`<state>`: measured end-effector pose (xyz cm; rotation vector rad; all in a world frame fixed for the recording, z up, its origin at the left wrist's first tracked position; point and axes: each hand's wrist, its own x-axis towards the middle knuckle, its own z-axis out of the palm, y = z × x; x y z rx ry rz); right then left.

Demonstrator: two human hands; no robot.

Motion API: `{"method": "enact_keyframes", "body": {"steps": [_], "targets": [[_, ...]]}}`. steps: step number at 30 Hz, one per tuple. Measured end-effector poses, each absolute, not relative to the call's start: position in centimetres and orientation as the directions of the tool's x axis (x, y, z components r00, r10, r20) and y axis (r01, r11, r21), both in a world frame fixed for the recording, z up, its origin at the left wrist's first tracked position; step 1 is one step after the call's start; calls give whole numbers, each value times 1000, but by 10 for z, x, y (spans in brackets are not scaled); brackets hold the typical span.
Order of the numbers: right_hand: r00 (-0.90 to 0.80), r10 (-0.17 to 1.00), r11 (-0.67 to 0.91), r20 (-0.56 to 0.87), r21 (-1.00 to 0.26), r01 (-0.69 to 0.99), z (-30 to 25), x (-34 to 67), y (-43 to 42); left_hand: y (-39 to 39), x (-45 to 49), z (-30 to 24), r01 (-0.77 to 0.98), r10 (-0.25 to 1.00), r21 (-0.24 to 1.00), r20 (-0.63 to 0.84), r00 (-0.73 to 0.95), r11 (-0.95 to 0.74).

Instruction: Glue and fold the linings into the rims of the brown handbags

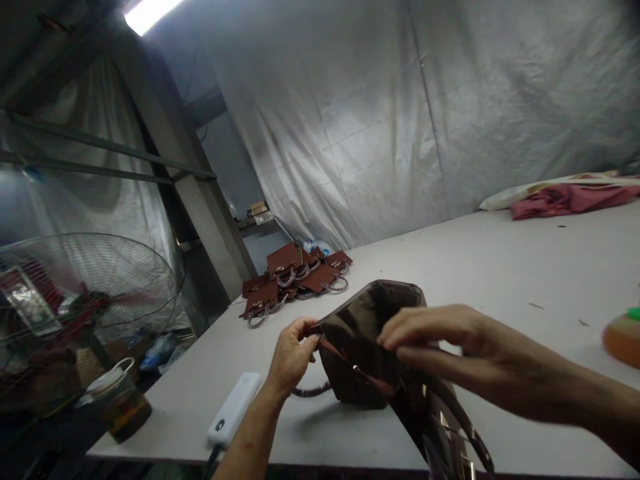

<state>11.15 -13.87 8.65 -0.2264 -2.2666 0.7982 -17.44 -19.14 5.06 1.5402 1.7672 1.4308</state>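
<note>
A dark brown handbag (350, 343) stands tilted on the white table, its mouth facing me and its dark lining showing. My left hand (295, 353) pinches the bag's left rim between thumb and fingers. Over the opening, my right hand (435, 333) reaches in from the right with fingers stretched and a gap above the thumb; it looks slightly blurred. Whether its fingertips touch the lining, I cannot tell. Below it hang a strap and metal buckles (465, 460) at the bag's near side. A wrapped handle (313, 390) curves out on the left.
Several brown handbags (290, 277) lie heaped at the table's far left. A white power bank (234, 408) with a cable sits near the front edge. Beyond the left edge are a jar (120, 400) and a large fan (85, 307). Pink cloth (575, 200) and an orange bottle (623, 339) lie right.
</note>
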Motion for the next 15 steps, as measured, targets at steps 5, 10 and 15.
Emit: {"method": "enact_keyframes", "body": {"steps": [5,10,15], "targets": [[-804,272,954,528,-259,153,121,44,-88,-192,-174,48,457,900,877,309,-307,-146],[-847,309,950,433,-95,298,113,19,-67,-194,-171,51,413,900,896,309,-309,-166],[-849,302,951,432,-76,300,112,10,-61,-194,-166,56,332,907,929,273,-319,-162]]}}
